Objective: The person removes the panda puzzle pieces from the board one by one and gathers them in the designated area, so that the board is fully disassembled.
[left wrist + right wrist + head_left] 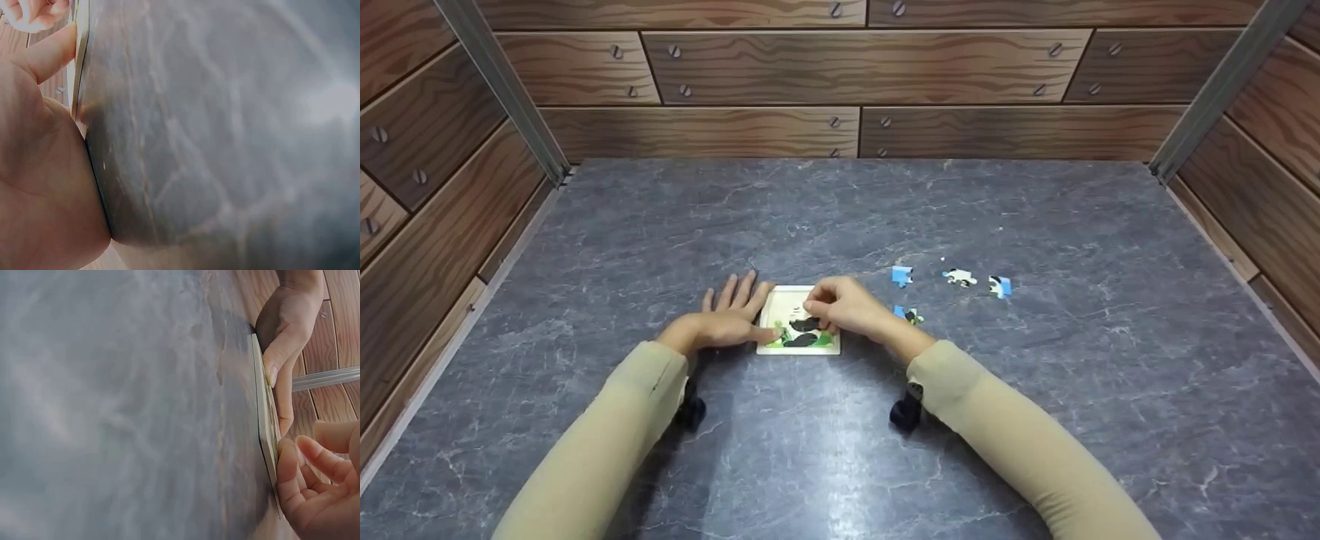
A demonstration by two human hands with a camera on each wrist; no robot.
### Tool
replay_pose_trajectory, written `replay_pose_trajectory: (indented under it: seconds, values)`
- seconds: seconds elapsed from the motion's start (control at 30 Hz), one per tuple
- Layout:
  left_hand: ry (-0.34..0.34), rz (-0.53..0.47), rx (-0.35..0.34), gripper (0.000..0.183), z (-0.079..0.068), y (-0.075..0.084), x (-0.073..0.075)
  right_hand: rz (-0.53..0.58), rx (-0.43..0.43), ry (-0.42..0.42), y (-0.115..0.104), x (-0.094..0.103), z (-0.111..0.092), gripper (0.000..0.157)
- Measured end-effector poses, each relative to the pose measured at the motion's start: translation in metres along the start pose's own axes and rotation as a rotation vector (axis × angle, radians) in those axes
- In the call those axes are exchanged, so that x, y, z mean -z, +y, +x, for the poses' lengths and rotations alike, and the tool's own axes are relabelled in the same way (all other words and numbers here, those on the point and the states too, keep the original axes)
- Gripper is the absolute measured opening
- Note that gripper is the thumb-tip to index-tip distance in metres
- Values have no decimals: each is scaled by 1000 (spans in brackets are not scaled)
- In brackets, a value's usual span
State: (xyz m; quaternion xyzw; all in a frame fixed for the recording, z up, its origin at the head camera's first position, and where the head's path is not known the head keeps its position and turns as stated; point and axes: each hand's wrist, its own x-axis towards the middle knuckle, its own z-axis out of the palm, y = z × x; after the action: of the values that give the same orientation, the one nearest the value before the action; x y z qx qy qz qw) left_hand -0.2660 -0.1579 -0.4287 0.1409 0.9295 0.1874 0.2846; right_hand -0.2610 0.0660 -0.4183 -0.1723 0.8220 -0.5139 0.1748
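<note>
A jigsaw board [765,349] with a pale rim lies flat on the table, a black, white and green picture partly assembled in it. My left hand [727,324] lies at its left side with the fingers spread, the thumb [53,55] resting on the board's edge. Over the board's right part, my right hand [847,306] has its fingers curled and its fingertips right at the picture. In the right wrist view, its fingers [288,467] meet the board's near edge; I cannot tell whether they pinch a piece. The hand covers the board's upper right.
Several loose jigsaw pieces lie right of the board: a blue one [901,275], a white and black one [960,277], a blue-edged one [1000,286], and a blue and green one [909,314] close by the right wrist. Wood-patterned walls [855,67] enclose the grey marbled table [1072,420].
</note>
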Motion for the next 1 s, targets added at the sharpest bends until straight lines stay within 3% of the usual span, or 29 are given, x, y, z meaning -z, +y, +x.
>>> replay_pose_trajectory:
  seconds: [0.23, 0.5, 1.0]
  values:
    - [3, 10, 6, 89, -1, 3, 2, -83, -40, 32, -1, -6, 6, 18]
    - [-2, 20, 3, 90, -4, 5, 3, -294, 22, 61, -4, -14, 11, 20]
    - [11, 32, -19, 92, -1, -2, -1, -429, -72, 44, -13, -25, 12, 23]
